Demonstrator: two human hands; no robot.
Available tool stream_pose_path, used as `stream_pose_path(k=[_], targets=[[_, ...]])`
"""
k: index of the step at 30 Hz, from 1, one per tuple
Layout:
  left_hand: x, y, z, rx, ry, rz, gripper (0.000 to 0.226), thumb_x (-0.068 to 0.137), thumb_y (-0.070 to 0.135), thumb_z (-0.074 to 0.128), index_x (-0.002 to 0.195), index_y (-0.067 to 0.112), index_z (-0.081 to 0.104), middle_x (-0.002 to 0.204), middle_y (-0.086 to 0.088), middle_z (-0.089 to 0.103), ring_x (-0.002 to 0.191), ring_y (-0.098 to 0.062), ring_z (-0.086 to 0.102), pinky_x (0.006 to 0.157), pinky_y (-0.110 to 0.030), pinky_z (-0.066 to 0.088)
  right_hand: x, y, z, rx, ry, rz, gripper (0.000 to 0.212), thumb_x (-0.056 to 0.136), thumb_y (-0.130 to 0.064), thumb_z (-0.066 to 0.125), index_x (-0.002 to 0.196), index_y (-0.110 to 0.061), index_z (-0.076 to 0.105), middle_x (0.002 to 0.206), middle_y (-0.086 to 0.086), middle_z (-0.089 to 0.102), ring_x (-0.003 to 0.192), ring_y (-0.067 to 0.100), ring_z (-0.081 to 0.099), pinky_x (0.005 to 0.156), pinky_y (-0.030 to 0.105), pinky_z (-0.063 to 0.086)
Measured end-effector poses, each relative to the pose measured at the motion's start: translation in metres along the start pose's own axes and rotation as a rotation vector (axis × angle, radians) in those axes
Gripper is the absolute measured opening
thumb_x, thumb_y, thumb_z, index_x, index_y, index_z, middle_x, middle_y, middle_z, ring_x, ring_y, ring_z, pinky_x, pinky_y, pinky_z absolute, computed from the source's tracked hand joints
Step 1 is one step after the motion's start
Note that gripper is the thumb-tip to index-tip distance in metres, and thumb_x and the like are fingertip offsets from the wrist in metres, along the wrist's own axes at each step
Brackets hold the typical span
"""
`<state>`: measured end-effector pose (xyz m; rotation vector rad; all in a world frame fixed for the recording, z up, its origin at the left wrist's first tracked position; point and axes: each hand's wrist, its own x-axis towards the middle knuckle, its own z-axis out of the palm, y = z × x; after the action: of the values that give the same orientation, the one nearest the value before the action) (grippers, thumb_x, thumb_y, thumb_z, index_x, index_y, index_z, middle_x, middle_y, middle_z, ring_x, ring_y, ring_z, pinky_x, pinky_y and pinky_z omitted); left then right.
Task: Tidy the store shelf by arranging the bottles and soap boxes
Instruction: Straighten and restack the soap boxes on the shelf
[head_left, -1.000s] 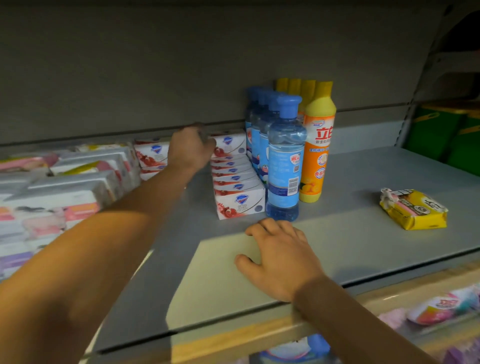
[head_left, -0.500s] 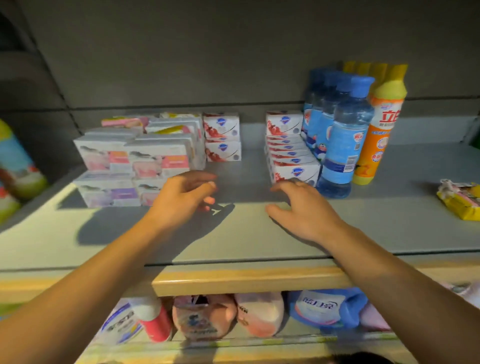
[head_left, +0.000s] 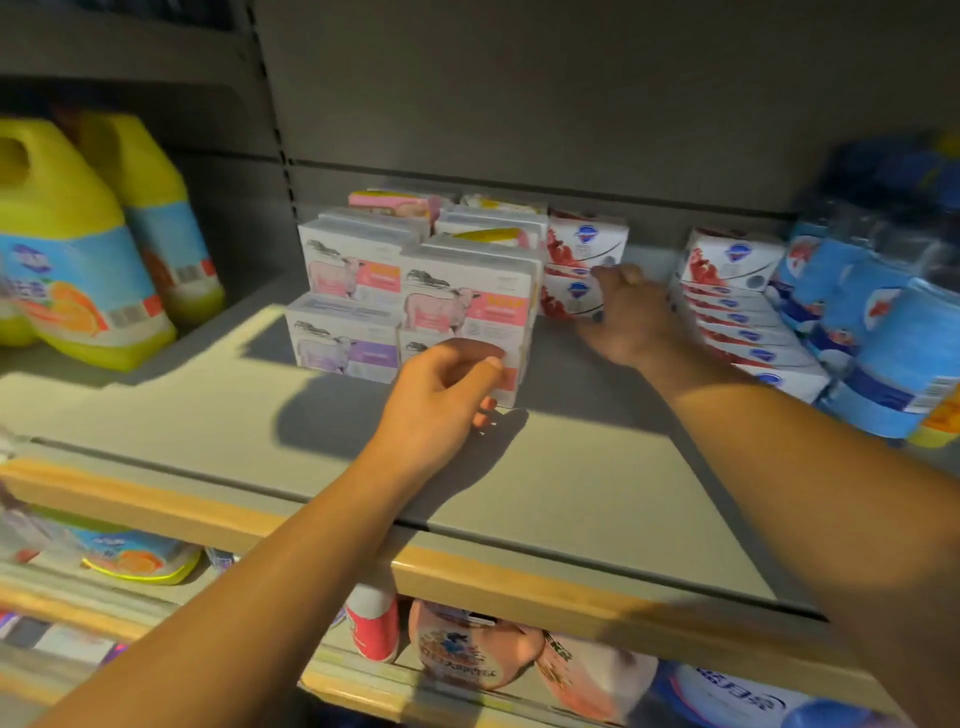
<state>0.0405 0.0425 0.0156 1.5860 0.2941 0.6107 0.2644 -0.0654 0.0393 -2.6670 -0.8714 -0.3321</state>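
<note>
Soap boxes are what you are sorting on this shelf (head_left: 597, 499). The two stacked red-and-white soap boxes (head_left: 582, 273) stand at the back, just right of the sheep-printed boxes (head_left: 462, 306). Your right hand (head_left: 626, 317) reaches to that pair; its fingers (head_left: 605, 273) touch the front face, but the blur hides whether they grasp it. Your left hand (head_left: 441, 402) hangs loosely curled in front of the sheep-printed boxes, holding nothing. Right of the pair, past a gap, lies the row of matching boxes (head_left: 753, 332), then the blue bottles (head_left: 883, 338). Next, likely, close on the pair and slide it right to join that row.
</note>
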Motion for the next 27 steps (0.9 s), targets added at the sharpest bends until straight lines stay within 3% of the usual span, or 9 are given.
stream_pose_path(k=[6,11,14,19,24,27], targets=[[0.007,-0.004,-0.001,0.002,-0.006,-0.010,0.013,0.095,0.010,0.057,0.098,0.004,0.069,0.094,-0.022,0.071,0.068,-0.021,0.061,0.058,-0.027,0.052,0.030,0.006,0.016,-0.079,-0.078,0.054,0.076,0.088,-0.037,0.065,0.151,-0.020,0.027,0.160,0.002,0.018,0.141,0.038,0.019,0.112,0.050,0.028],[0.008,-0.008,-0.003,-0.009,-0.024,0.004,0.011,0.095,0.012,0.058,0.096,0.011,0.069,0.092,-0.015,0.073,0.069,-0.019,0.064,0.059,-0.024,0.054,0.026,0.001,0.015,-0.033,0.123,0.021,0.054,0.086,-0.011,0.067,0.133,-0.010,0.041,0.134,0.019,0.045,0.124,0.039,0.043,0.099,0.047,0.043],[0.007,-0.008,-0.003,-0.005,-0.013,0.011,0.010,0.095,0.012,0.059,0.095,0.011,0.069,0.089,-0.015,0.072,0.068,-0.020,0.064,0.058,-0.024,0.053,0.013,0.000,0.005,-0.017,0.178,-0.011,0.044,0.088,-0.011,0.066,0.127,-0.011,0.047,0.129,0.017,0.048,0.117,0.038,0.051,0.089,0.041,0.045],[0.006,-0.008,-0.003,0.033,-0.031,0.028,0.010,0.094,0.013,0.060,0.093,0.013,0.070,0.080,-0.008,0.071,0.063,-0.015,0.061,0.061,-0.030,0.055,-0.037,-0.001,-0.017,0.218,0.222,0.017,0.033,0.090,-0.024,0.065,0.120,-0.013,0.056,0.121,0.009,0.056,0.101,0.025,0.058,0.078,0.028,0.041],[0.002,-0.008,-0.003,0.089,-0.051,0.058,0.009,0.096,0.022,0.059,0.098,0.018,0.067,0.089,-0.011,0.071,0.068,-0.020,0.065,0.066,-0.036,0.058,-0.104,-0.008,-0.042,0.679,0.298,0.171,0.004,0.087,-0.026,0.067,0.085,-0.027,0.064,0.090,-0.013,0.064,0.084,0.008,0.060,0.064,0.012,0.040],[-0.004,-0.006,-0.002,0.209,-0.091,0.115,0.031,0.092,0.040,0.061,0.114,0.018,0.062,0.094,-0.001,0.070,0.073,-0.016,0.071,0.070,-0.038,0.060,-0.138,-0.011,-0.051,0.956,0.214,0.219,0.008,0.086,-0.024,0.069,0.080,-0.030,0.069,0.086,-0.009,0.070,0.076,0.007,0.068,0.056,0.018,0.048]])
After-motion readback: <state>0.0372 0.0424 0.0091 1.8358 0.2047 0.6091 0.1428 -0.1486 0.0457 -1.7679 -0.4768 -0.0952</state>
